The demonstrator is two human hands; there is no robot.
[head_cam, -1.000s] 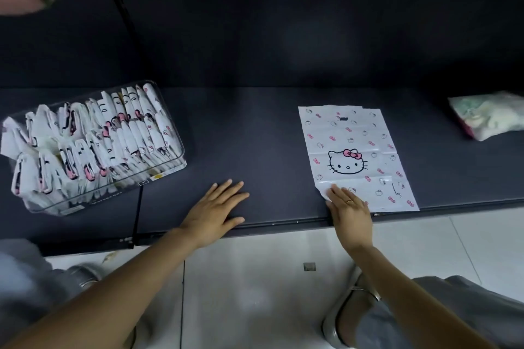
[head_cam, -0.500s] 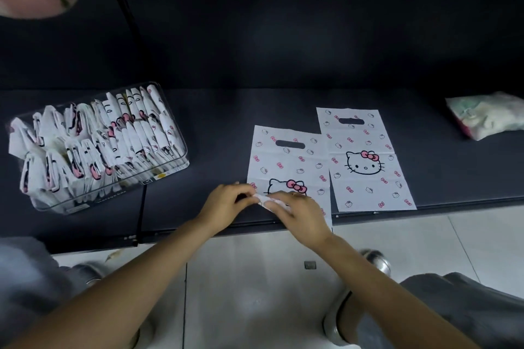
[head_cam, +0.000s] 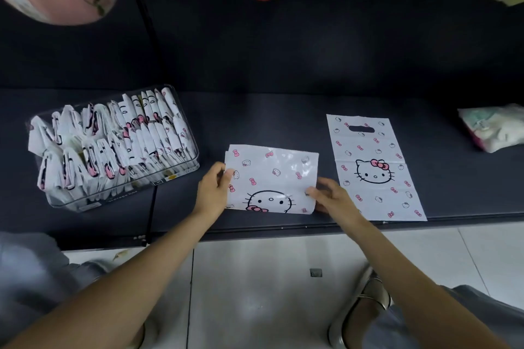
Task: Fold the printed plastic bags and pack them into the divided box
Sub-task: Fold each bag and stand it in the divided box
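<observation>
Head view: folded cat-print bag point(head_cam: 272, 178)

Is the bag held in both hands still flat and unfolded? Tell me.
No. The bag gripped by the left hand and right hand is doubled over, its cat face upside down at the near edge.

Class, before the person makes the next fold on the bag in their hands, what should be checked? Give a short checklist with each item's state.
1. Left hand grips the left edge of the folded bag: ok.
2. Right hand pinches its right edge: ok.
3. Folded edges line up: not ok, the left layers are slightly offset.
4. Flat bag lies clear, to the right: ok.
5. Free slot in the divided box: cannot tell, it looks crowded.
</observation>
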